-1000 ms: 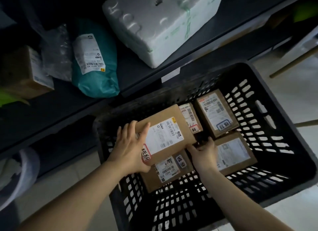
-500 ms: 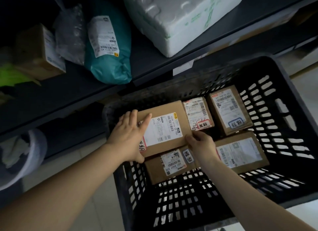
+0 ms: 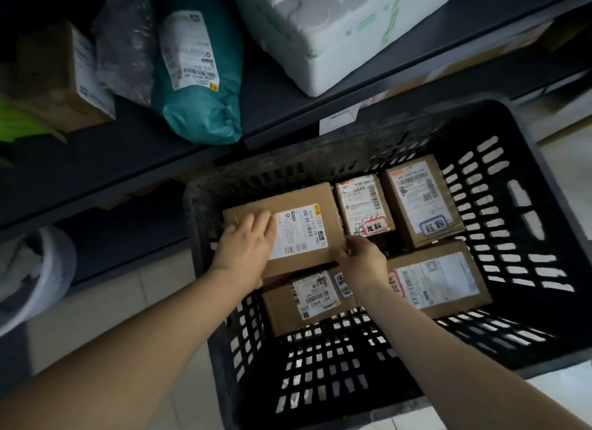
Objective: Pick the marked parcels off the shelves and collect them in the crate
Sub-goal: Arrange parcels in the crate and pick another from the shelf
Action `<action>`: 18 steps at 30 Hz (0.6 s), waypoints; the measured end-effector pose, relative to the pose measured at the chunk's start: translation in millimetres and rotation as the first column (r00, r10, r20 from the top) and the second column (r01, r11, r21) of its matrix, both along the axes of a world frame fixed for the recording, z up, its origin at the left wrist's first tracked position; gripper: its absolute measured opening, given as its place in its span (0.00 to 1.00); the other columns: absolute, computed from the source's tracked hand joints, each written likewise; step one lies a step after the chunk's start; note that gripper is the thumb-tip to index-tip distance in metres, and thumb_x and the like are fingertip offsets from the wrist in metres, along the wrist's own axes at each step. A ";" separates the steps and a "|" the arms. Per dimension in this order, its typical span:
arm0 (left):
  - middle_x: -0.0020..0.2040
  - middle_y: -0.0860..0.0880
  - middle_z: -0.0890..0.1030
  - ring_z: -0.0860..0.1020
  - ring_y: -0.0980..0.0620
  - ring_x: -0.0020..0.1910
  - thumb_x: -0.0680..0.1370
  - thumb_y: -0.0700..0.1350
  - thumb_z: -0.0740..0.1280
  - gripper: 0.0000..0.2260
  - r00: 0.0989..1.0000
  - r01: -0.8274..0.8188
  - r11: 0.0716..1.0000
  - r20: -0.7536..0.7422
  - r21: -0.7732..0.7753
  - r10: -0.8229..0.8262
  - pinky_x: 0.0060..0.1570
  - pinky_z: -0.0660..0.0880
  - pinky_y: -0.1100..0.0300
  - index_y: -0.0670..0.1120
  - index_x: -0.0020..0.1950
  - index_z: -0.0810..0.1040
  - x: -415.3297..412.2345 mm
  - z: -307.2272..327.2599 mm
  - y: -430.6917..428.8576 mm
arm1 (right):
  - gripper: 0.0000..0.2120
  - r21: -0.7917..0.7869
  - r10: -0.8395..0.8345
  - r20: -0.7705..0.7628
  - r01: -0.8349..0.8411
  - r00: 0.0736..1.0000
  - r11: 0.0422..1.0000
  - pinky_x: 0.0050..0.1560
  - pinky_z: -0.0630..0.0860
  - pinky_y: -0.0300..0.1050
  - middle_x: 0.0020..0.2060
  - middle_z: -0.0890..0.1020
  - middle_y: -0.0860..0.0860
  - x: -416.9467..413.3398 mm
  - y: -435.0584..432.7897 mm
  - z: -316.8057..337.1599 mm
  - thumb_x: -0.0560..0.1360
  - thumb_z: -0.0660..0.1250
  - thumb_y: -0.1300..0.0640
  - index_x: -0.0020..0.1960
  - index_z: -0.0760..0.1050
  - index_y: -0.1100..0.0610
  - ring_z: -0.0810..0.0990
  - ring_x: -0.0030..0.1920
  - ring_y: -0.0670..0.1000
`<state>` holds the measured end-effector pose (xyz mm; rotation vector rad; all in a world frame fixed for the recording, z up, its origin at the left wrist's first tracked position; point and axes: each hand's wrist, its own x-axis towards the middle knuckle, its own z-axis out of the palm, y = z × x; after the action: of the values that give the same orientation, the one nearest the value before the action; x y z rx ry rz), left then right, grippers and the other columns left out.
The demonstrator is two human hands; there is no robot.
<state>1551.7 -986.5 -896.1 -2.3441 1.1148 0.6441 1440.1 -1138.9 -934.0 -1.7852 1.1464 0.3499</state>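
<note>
Five brown cardboard parcels sit inside the black slotted crate [image 3: 499, 224], which stands on pale floor tiles [image 3: 105, 304] against a dark shelf [image 3: 272, 77]. The left hand [image 3: 246, 247] lies on top of the large parcel [image 3: 307, 211] at the crate's far left, its fingers [image 3: 259, 221] straight and flat beside the white label. The right hand [image 3: 362, 259] pinches that parcel's near right corner, fingers [image 3: 339, 253] curled over the edge. Just beyond the right fingers stands a small parcel [image 3: 363, 205] with a red-edged sticker, and further right a blue-stamped parcel [image 3: 419, 199]. Nearer than both hands lie two labelled parcels [image 3: 310, 301], the large one overlapping the left of them. Above the fingers, the shelf carries a teal mailer bag [image 3: 205, 102], a white foam box [image 3: 336, 29], a bubble-wrap pouch [image 3: 125, 45] and a carton [image 3: 61, 77]. The room is dim.
</note>
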 end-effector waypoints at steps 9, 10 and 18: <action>0.64 0.46 0.70 0.69 0.47 0.62 0.78 0.43 0.58 0.17 0.994 0.105 0.994 -0.007 -0.010 -0.105 0.56 0.68 0.54 0.44 0.67 0.68 -5.2 47.1 20.1 | 0.16 -0.185 0.378 -0.110 -0.392 0.919 0.901 0.48 0.74 0.43 0.60 0.75 0.54 1.8 -7.1 61.2 0.78 0.60 0.58 0.65 0.72 0.57 0.76 0.55 0.55; 0.63 0.46 0.71 0.69 0.47 0.61 0.78 0.41 0.57 0.16 0.995 0.100 0.995 -0.004 -0.026 -0.100 0.55 0.67 0.54 0.44 0.66 0.69 -5.1 62.4 22.4 | 0.18 -0.198 0.426 -0.129 -0.444 0.896 0.874 0.51 0.75 0.44 0.61 0.74 0.54 2.7 -7.0 76.4 0.78 0.61 0.59 0.67 0.71 0.56 0.75 0.58 0.55; 0.40 0.47 0.78 0.77 0.47 0.40 0.63 0.43 0.75 0.09 0.988 0.106 0.973 0.128 -0.207 -0.081 0.36 0.73 0.58 0.44 0.42 0.81 16.3 225.6 62.5 | 0.22 -0.358 0.682 -0.226 -0.710 0.696 0.607 0.62 0.72 0.51 0.67 0.71 0.54 35.9 -7.6 245.3 0.78 0.61 0.56 0.71 0.66 0.55 0.69 0.66 0.57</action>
<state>1568.0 -924.0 -670.5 -2.4531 1.2862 0.3606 1476.1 -1146.5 -688.7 -2.6108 0.5114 0.6624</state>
